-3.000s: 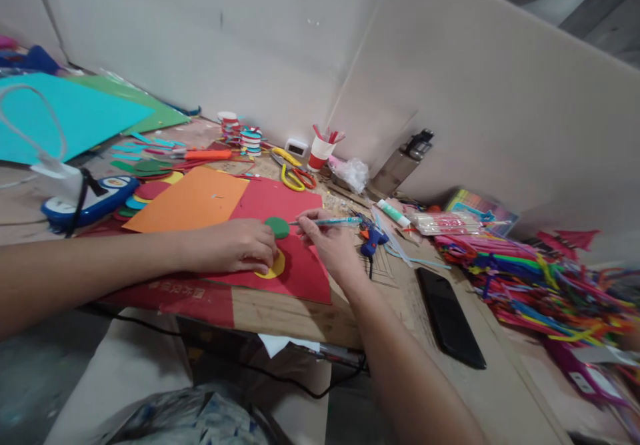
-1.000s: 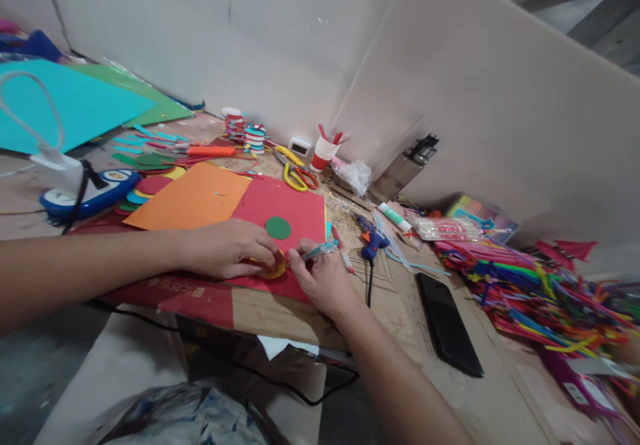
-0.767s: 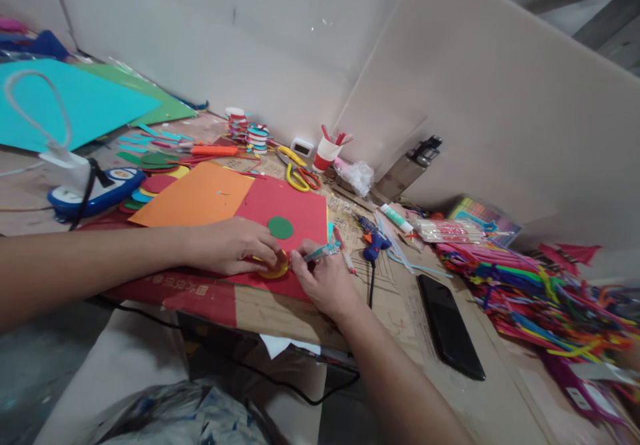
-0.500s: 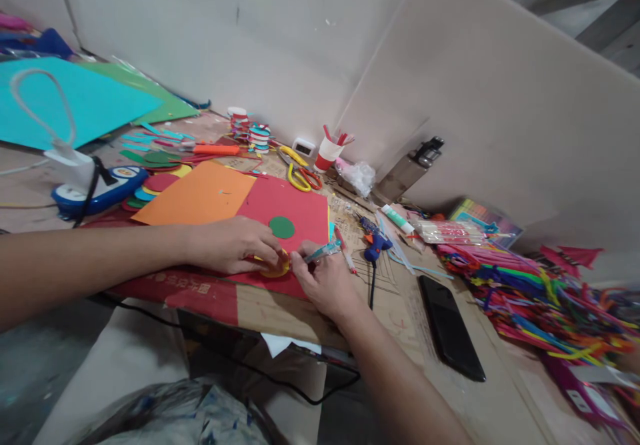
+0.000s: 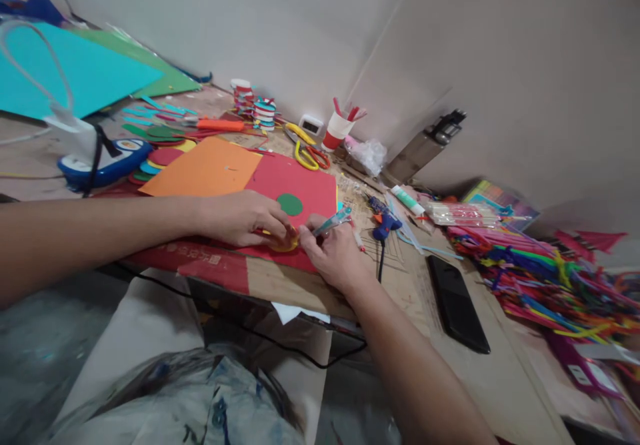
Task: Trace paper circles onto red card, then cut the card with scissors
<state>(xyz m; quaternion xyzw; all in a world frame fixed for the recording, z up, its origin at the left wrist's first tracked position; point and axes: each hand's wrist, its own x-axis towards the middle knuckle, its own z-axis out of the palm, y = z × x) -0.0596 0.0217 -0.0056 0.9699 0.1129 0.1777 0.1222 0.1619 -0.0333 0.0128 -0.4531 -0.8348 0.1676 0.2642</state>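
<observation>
A red sheet (image 5: 317, 193) lies on the cardboard-covered table, partly beside an orange sheet (image 5: 200, 168). On the red sheet sits a green disc (image 5: 290, 204). Just below that disc is a yellow disc (image 5: 286, 243), with my left hand (image 5: 255, 219) closed at its left edge, fingertips on it. My right hand (image 5: 333, 248) is closed around a light-blue pen (image 5: 333, 221), its fingers at the right edge of the yellow disc. The pen's tip is hidden behind the fingers.
Scissors (image 5: 306, 155), a cup of red sticks (image 5: 337, 130) and a bottle (image 5: 425, 146) stand or lie behind. To the right are a glue gun (image 5: 384, 223), a black phone (image 5: 457, 305) and pipe cleaners (image 5: 545, 275). A blue-and-white device (image 5: 107, 165) is at left.
The view has tilted, so the table sits higher and slightly right in the picture. Both hands remain at the yellow disc, the right one still with the pen.
</observation>
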